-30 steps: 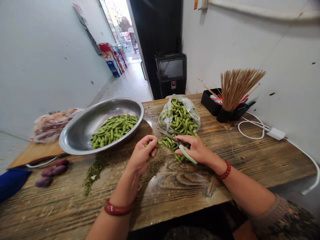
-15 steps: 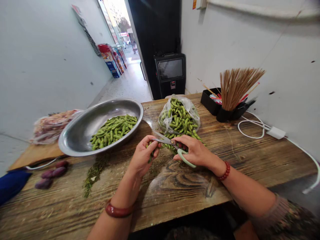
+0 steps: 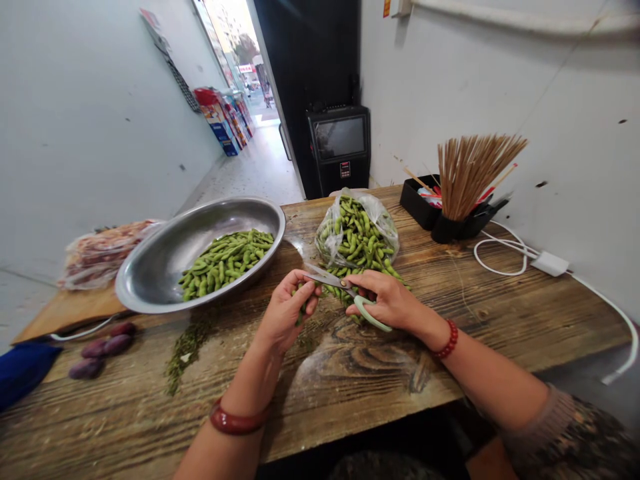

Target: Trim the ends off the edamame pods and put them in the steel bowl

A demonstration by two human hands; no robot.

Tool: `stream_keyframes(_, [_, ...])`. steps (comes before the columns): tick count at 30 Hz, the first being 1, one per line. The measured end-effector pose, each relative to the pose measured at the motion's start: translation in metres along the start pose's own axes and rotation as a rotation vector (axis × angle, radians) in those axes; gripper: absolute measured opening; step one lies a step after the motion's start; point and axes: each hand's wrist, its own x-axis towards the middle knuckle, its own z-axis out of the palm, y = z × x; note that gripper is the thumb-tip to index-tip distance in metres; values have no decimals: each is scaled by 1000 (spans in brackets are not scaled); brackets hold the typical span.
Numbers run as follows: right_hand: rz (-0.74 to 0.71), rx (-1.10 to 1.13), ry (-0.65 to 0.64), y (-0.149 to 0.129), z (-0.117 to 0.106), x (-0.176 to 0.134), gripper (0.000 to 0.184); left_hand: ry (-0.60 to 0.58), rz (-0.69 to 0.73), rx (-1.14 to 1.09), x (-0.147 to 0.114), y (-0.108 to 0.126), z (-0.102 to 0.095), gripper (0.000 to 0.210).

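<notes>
My right hand (image 3: pixel 387 300) is closed on the pale green handles of a pair of scissors (image 3: pixel 370 313), whose blades point left. Their tips reach the fingers of my left hand (image 3: pixel 291 308), which pinches a green edamame pod (image 3: pixel 301 312), mostly hidden by the fingers. Just beyond both hands, a clear plastic bag (image 3: pixel 327 237) lies open, and edamame pods (image 3: pixel 361 233) spill from it onto the table. To the left stands a wide steel basin (image 3: pixel 150 267), tilted, with a heap of pods (image 3: pixel 227 260) on its right side.
Trimmings (image 3: pixel 186 353) lie on the wooden table (image 3: pixel 240 393) below the basin. Several purple fruits (image 3: pixel 103 348) and a bag of reddish food (image 3: pixel 107 250) are at left. Wooden skewers (image 3: pixel 470 177) in a black holder (image 3: pixel 419 205) and a white cable (image 3: pixel 550 264) occupy the right.
The scissor blades appear slightly more open at my left fingers. Both hands keep almost the same place, and the view has shifted a little.
</notes>
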Motion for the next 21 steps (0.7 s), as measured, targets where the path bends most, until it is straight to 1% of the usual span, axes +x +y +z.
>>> stream_keyframes(3, [-11, 3, 1, -1, -1, 1, 49, -2, 20, 3, 2, -2, -2, 21])
stream_keyframes(7, [-16, 36, -3, 0, -2, 3, 43, 25, 38, 50, 3, -4, -2, 21])
stream_keyframes(9, [1, 54, 22, 3, -1, 3, 44, 44, 56, 81, 1, 0, 1, 20])
stream_keyframes(12, [53, 53, 96, 6, -1, 4, 47, 93, 112, 158, -4, 16, 5, 16])
stream_keyframes(14, [92, 49, 146, 7, -1, 4, 48, 145, 199, 247, -6, 37, 4, 14])
stream_keyframes(16, [116, 52, 176, 5, -3, 5, 49, 215, 323, 408, -4, 64, -4, 14])
stream_keyframes(17, [119, 56, 184, 4, -3, 5, 49, 263, 404, 540, 0, 79, -11, 14])
stream_keyframes(19, [109, 65, 183, 3, -4, 5, 49, 401, 530, 903, 11, 109, -29, 17])
stream_keyframes(21, [98, 68, 178, 2, -5, 6, 48, 530, 613, 1286, 25, 134, -50, 19])
